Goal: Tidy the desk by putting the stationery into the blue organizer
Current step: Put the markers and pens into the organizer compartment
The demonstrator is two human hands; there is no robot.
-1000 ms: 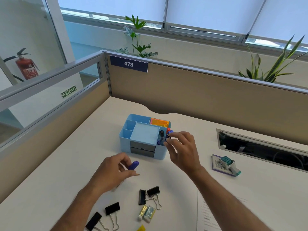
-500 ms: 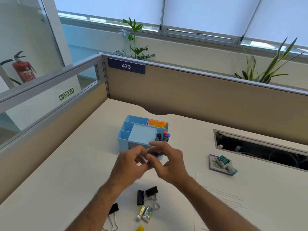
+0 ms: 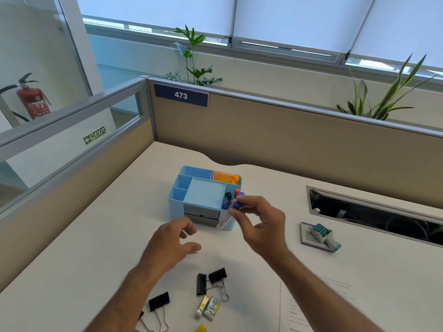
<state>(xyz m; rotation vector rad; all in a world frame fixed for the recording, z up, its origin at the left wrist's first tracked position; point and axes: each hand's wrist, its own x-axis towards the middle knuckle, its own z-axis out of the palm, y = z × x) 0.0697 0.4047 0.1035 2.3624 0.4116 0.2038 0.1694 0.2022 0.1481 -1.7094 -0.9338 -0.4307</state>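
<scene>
With pens and sticky notes [image 3: 226, 179] already in the blue organizer [image 3: 203, 196], my right hand [image 3: 260, 227] pinches a purple marker [image 3: 236, 206] beside its pen slot, left hand [image 3: 171, 246] loosely spread and empty, binder clips [image 3: 212, 280] remaining on the desk [image 3: 84, 248].

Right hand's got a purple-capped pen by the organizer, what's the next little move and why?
Probably lower the pen into the blue organizer's right pen slot: the right hand holds it beside that slot, where other pens already stand.
</scene>
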